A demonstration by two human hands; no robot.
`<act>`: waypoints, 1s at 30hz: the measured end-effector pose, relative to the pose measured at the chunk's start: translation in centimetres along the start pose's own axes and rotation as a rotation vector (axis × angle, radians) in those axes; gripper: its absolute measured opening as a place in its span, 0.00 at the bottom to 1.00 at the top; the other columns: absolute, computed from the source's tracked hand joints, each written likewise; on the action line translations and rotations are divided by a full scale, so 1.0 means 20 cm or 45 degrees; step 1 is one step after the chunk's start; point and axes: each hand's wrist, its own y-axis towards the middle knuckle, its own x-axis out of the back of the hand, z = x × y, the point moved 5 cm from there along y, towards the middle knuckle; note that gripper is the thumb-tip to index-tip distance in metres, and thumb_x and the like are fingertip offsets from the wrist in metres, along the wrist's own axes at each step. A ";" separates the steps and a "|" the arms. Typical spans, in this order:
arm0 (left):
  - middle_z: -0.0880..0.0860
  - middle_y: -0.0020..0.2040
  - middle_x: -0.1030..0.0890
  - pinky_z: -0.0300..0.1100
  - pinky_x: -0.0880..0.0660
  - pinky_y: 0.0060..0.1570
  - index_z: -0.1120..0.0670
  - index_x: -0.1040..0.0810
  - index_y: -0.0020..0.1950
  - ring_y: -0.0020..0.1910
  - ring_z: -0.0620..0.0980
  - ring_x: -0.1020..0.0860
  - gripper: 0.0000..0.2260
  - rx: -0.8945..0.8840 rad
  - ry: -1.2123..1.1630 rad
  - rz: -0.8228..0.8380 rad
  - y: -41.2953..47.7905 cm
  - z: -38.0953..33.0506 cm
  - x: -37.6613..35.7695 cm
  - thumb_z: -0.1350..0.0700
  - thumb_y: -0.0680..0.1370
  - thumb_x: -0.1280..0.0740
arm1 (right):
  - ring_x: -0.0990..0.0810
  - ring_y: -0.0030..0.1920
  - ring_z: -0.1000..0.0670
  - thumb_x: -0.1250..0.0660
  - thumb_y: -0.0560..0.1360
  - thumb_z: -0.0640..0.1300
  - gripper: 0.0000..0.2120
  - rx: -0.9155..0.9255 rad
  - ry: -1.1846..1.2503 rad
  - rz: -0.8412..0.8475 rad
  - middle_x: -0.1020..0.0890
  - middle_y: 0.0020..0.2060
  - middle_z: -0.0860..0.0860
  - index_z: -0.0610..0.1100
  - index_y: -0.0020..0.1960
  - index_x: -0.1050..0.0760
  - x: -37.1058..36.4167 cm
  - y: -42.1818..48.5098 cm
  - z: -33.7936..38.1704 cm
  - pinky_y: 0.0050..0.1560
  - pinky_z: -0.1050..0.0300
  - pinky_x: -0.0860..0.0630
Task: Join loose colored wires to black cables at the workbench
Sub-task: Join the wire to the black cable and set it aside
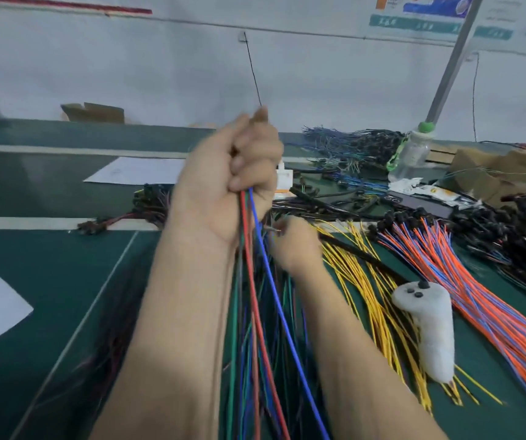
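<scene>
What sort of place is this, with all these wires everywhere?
Probably a wire-harness assembly workshop. The green workbench is heaped with yellow wires, orange wires and black cables; the left hand grips a wire bundle; posters hang on the wall.

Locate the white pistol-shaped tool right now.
Head view, lower right: the white tool lies between the yellow wires and the orange-and-blue wire bundle.

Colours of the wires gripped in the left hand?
Red, green and blue wires run down from the left hand; head view, the only one.
</scene>
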 end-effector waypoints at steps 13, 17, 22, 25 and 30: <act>0.51 0.33 0.25 0.31 0.34 0.21 0.55 0.32 0.41 0.25 0.42 0.31 0.12 0.249 0.809 -0.694 0.09 0.62 0.22 0.58 0.83 0.48 | 0.21 0.47 0.47 0.36 0.79 0.44 0.07 -0.113 0.265 -0.398 0.20 0.43 0.49 0.41 0.51 0.23 0.21 -0.04 -0.41 0.43 0.59 0.32; 0.57 0.46 0.21 0.41 0.22 0.36 0.57 0.29 0.49 0.39 0.49 0.22 0.11 0.274 0.822 -0.656 0.12 0.73 0.23 0.58 0.84 0.49 | 0.24 0.27 0.55 0.35 0.78 0.41 0.10 -0.049 0.864 -0.316 0.22 0.28 0.52 0.42 0.38 0.25 0.33 -0.01 -0.27 0.32 0.63 0.30; 0.55 0.41 0.23 0.44 0.23 0.36 0.57 0.26 0.51 0.35 0.51 0.24 0.12 0.275 0.899 -0.638 0.17 0.79 0.24 0.56 0.84 0.49 | 0.22 0.28 0.53 0.35 0.78 0.40 0.08 -0.110 0.883 -0.088 0.23 0.26 0.51 0.37 0.43 0.21 0.33 0.03 -0.21 0.37 0.58 0.22; 0.48 0.25 0.33 0.33 0.38 0.20 0.55 0.32 0.40 0.20 0.41 0.36 0.15 0.180 0.674 -0.723 0.20 0.71 0.23 0.54 0.84 0.48 | 0.20 0.47 0.46 0.36 0.78 0.44 0.11 -0.111 0.650 -0.122 0.17 0.43 0.46 0.39 0.53 0.19 0.36 0.02 -0.26 0.54 0.49 0.24; 0.45 0.19 0.38 0.30 0.44 0.14 0.56 0.32 0.38 0.15 0.39 0.41 0.17 -0.092 -0.061 -0.399 0.32 0.24 0.04 0.50 0.84 0.48 | 0.21 0.54 0.48 0.36 0.78 0.46 0.13 -0.226 0.401 -0.337 0.17 0.54 0.47 0.41 0.57 0.21 0.53 -0.03 -0.51 0.53 0.59 0.29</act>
